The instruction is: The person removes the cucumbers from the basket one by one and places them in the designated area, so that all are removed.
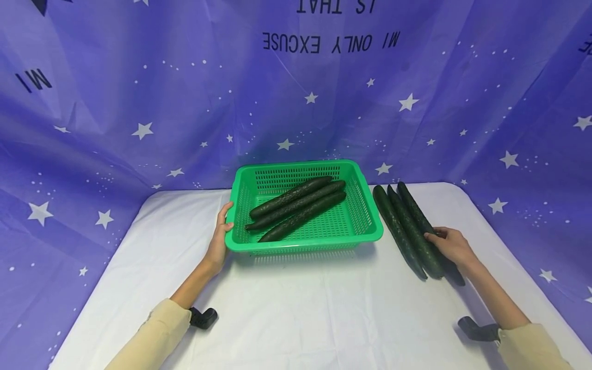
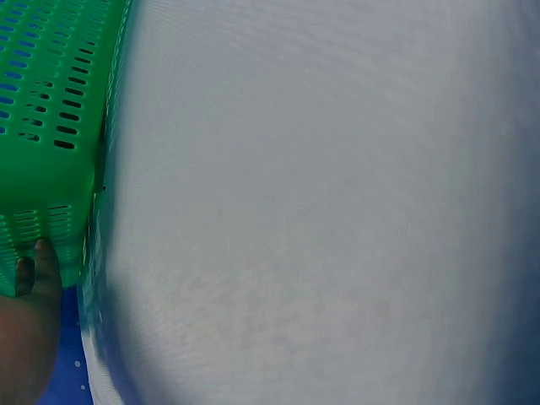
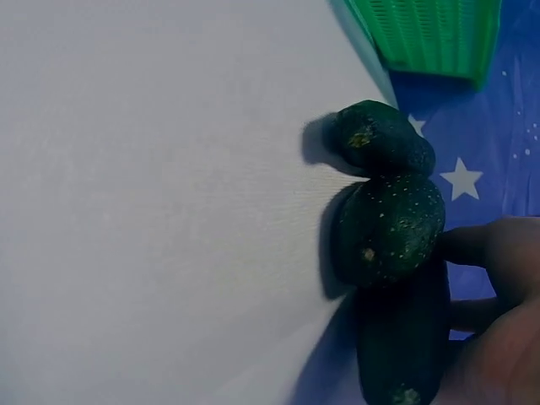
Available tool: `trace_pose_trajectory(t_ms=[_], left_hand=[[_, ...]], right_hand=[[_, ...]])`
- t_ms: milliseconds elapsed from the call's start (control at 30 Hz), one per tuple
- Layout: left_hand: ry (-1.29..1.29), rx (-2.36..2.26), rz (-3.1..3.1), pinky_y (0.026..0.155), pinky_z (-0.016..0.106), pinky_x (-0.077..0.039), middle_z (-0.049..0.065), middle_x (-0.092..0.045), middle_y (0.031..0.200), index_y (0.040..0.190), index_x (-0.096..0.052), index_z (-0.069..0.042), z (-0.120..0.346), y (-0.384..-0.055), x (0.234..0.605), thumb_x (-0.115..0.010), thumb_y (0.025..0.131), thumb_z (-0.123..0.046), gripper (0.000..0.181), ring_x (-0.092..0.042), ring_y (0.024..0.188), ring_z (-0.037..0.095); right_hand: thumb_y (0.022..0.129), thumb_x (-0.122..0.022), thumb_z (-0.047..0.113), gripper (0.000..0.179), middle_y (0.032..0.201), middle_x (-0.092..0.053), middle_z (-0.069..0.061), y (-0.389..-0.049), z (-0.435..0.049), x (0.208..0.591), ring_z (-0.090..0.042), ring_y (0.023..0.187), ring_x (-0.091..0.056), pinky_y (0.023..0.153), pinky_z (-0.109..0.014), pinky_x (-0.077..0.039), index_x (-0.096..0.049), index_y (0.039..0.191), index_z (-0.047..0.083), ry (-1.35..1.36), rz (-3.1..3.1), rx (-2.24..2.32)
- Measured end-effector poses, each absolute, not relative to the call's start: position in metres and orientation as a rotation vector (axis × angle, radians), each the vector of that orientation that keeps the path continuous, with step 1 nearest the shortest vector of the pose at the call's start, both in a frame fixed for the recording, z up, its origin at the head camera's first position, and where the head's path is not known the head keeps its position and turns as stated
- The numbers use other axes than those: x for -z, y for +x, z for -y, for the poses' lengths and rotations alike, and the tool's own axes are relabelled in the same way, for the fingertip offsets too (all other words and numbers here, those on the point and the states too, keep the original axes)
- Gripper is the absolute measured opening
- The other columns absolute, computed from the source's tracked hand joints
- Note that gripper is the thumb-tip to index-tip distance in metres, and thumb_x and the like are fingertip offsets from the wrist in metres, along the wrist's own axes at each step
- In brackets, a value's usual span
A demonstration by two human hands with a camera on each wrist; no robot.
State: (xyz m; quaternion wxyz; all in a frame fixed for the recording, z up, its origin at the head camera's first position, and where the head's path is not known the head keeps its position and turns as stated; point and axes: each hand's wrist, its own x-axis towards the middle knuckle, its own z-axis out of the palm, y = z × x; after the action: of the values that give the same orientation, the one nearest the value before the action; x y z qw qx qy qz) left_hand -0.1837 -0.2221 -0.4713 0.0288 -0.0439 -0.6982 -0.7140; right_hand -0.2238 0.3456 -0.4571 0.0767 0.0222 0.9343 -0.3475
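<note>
Basket [image 1: 305,244] w/ 3 cucumbers [image 1: 296,205]; 3 more [image 1: 413,226] beside it
L hand [image 1: 219,239] holds basket's side; R hand [image 1: 453,246] grips far-R cucumber [image 1: 416,208]

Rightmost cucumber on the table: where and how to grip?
I'd grip the rightmost cucumber near mid-length, coming from above and its right: it's long, slim and lying flat, with the middle cucumber close along its left and no cucumber on its right.

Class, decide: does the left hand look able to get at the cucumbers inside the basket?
Probably yes: the left hand is at the left end of the green basket, and the open top leaves the three cucumbers uncovered.
</note>
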Motion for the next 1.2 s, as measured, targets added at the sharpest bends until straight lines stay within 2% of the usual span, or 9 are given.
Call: trace_pose_trajectory(t_ms=[133, 267, 367, 467, 533, 600, 700, 933, 1200], left_hand=[[-0.138, 2.2, 2.15, 0.113, 0.045, -0.012, 0.002, -0.001, 0.164, 0.16, -0.012, -0.019, 0.222, -0.183, 0.471, -0.03, 0.098, -0.022, 0.065, -0.012, 0.143, 0.023], [-0.141, 2.182, 2.155, 0.114, 0.048, -0.008, 0.002, 0.0, 0.164, 0.159, -0.013, -0.018, 0.223, -0.183, 0.472, -0.03, 0.097, -0.022, 0.065, -0.005, 0.146, 0.021], [-0.147, 2.173, 2.164, 0.114, 0.049, -0.006, 0.002, 0.001, 0.164, 0.16, -0.012, -0.018, 0.223, -0.183, 0.472, -0.03, 0.098, -0.023, 0.065, -0.002, 0.147, 0.021], [-0.151, 2.179, 2.164, 0.114, 0.049, -0.007, 0.001, 0.002, 0.164, 0.16, -0.012, -0.019, 0.223, -0.183, 0.472, -0.03, 0.098, -0.023, 0.064, -0.002, 0.147, 0.022], [-0.153, 2.184, 2.163, 0.114, 0.05, -0.007, 0.001, 0.002, 0.164, 0.16, -0.012, -0.019, 0.223, -0.183, 0.472, -0.03, 0.098, -0.023, 0.064, -0.001, 0.147, 0.022], [-0.154, 2.186, 2.16, 0.114, 0.05, -0.007, 0.002, 0.003, 0.164, 0.16, -0.011, -0.018, 0.224, -0.183, 0.472, -0.03, 0.099, -0.023, 0.064, 0.0, 0.147, 0.022], [-0.157, 2.18, 2.163, 0.114, 0.051, -0.006, 0.002, 0.003, 0.164, 0.16, -0.011, -0.018, 0.224, -0.183, 0.472, -0.03, 0.099, -0.023, 0.064, 0.001, 0.148, 0.022], [-0.176, 2.171, 2.169, 0.114, 0.052, -0.005, 0.002, 0.004, 0.164, 0.16, -0.011, -0.018, 0.225, -0.185, 0.474, -0.029, 0.099, -0.023, 0.063, 0.004, 0.148, 0.023], [-0.195, 2.168, 2.158, 0.115, 0.053, -0.002, 0.004, 0.004, 0.165, 0.16, -0.012, -0.017, 0.224, -0.185, 0.473, -0.03, 0.099, -0.022, 0.064, 0.007, 0.148, 0.023]], right_hand=[[0.104, -0.049, 0.033, 0.063, 0.136, -0.043, -0.041, -0.225, -0.343, 0.451, -0.056, 0.122, -0.044, 0.096, -0.061, -0.039, -0.038, 0.141, -0.017, 0.041, -2.828, 1.127], [0.103, -0.053, 0.027, 0.057, 0.134, -0.047, -0.038, -0.228, -0.335, 0.438, -0.054, 0.122, -0.047, 0.093, -0.059, -0.042, -0.042, 0.141, -0.014, -0.025, -2.924, 1.196], [0.102, -0.055, 0.025, 0.052, 0.132, -0.052, -0.035, -0.231, -0.328, 0.425, -0.051, 0.122, -0.049, 0.089, -0.041, -0.048, -0.047, 0.14, -0.011, -0.083, -2.961, 1.249], [0.102, -0.057, 0.025, 0.049, 0.131, -0.056, -0.031, -0.235, -0.319, 0.412, -0.044, 0.121, -0.053, 0.082, -0.02, -0.043, -0.051, 0.138, -0.009, -0.159, -2.957, 1.32], [0.101, -0.059, 0.024, 0.048, 0.131, -0.057, -0.029, -0.238, -0.31, 0.403, -0.031, 0.118, -0.057, 0.08, -0.011, -0.041, -0.053, 0.137, -0.008, -0.234, -2.937, 1.369], [0.101, -0.06, 0.021, 0.045, 0.131, -0.058, -0.027, -0.241, -0.298, 0.393, -0.016, 0.113, -0.059, 0.082, -0.008, -0.04, -0.054, 0.136, -0.007, -0.327, -2.903, 1.418], [0.1, -0.062, 0.017, 0.042, 0.131, -0.059, -0.024, -0.245, -0.278, 0.381, -0.005, 0.11, -0.058, 0.084, -0.009, -0.043, -0.056, 0.136, -0.005, -0.483, -2.823, 1.465], [0.099, -0.063, 0.014, 0.041, 0.135, -0.057, -0.021, -0.261, -0.23, 0.363, -0.036, 0.123, -0.055, 0.089, -0.02, -0.048, -0.057, 0.136, -0.003, -0.763, -2.536, 1.488], [0.096, -0.066, 0.008, 0.044, 0.138, -0.056, -0.019, -0.29, -0.173, 0.363, -0.036, 0.126, -0.052, 0.095, -0.039, -0.049, -0.057, 0.138, 0.001, -0.899, -2.339, 1.429]])
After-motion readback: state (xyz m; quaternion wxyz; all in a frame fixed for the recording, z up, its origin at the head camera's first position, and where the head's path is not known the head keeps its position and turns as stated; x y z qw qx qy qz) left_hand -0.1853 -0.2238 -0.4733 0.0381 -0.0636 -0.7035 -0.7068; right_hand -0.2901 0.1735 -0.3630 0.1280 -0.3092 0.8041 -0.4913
